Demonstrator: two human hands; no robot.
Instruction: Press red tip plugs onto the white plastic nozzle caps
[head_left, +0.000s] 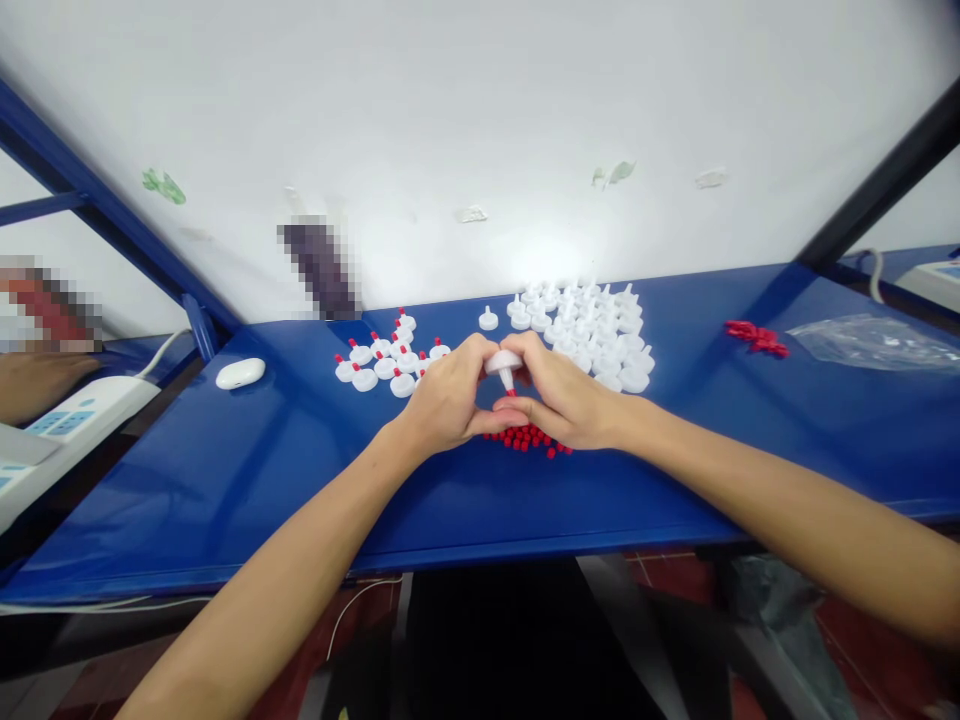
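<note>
Between my two hands is a white nozzle cap (pixel 504 362), its narrow tip pointing down toward me with a red tip cover (pixel 511 393) on it. My left hand (pixel 452 395) and my right hand (pixel 564 392) both grip it, fingers at the wide base and thumbs by the red end. Just below the hands lies a pile of small red covers (pixel 525 437). Behind my right hand stand many plain white nozzle caps (pixel 600 330). To the left of my left hand, several white caps with red tips (pixel 385 365) stand on the blue table (pixel 285 480).
A white earbud case (pixel 241 373) lies at the left. Red pieces (pixel 757 338) and a clear plastic bag (pixel 874 342) lie at the right. Beyond the left table edge are a white power strip (pixel 79 425) and another person's arm (pixel 45 385). A white wall rises behind.
</note>
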